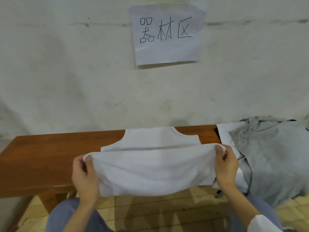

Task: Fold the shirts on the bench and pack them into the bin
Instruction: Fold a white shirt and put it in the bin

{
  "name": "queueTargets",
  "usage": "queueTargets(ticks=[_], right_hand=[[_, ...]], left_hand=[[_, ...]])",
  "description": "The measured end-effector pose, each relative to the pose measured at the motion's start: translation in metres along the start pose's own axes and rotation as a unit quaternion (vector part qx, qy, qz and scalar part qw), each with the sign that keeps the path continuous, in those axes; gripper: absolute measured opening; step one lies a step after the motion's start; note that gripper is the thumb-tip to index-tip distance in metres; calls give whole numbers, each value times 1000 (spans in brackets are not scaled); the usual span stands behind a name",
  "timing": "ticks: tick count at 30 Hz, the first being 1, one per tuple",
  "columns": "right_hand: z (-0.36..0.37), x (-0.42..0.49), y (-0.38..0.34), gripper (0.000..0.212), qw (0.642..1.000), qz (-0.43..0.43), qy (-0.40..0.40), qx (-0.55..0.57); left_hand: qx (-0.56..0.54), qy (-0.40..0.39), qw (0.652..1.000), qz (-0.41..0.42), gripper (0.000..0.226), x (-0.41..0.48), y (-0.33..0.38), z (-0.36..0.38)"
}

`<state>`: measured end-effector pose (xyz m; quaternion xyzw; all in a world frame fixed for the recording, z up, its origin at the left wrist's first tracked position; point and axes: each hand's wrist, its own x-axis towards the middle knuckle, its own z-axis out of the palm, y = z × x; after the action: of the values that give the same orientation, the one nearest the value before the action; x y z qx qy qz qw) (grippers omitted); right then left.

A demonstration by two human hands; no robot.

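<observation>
Nearest me, my left grip (85,174) and right grip (225,169) each pinch a hem corner of the white sleeveless shirt (150,171). The hem is raised and the shoulders lie flat on the desk (50,156). I judge it light, limp and likely to sag mid-span, so the corners suit. Further right, one grey shirt (275,156) is heaped on a white piece (223,133) I can't identify. That makes two sure shirts, with no bin in view. One paper sign (167,34) hangs on the wall.
</observation>
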<state>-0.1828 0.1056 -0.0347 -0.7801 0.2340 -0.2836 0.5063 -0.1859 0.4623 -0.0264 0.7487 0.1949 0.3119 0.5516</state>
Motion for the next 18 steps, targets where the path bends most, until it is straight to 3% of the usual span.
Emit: queueTargets(ticks=[2, 5, 9, 14, 18], right_hand=[[14, 17, -5, 13, 1000, -8, -9, -5], [33, 36, 6, 26, 997, -11, -50, -53], [43, 52, 23, 34, 996, -5, -61, -70], [66, 92, 22, 32, 993, -34, -51, -96], [89, 107, 37, 27, 967, -41, -115, -224]], left_hand=[[2, -2, 1000, 1, 12, 16, -1, 13], [46, -37, 998, -24, 10, 31, -21, 28], [78, 6, 996, -48, 14, 42, -44, 33], [152, -23, 988, -7, 15, 73, -55, 42], [277, -72, 958, 32, 25, 84, -70, 58]])
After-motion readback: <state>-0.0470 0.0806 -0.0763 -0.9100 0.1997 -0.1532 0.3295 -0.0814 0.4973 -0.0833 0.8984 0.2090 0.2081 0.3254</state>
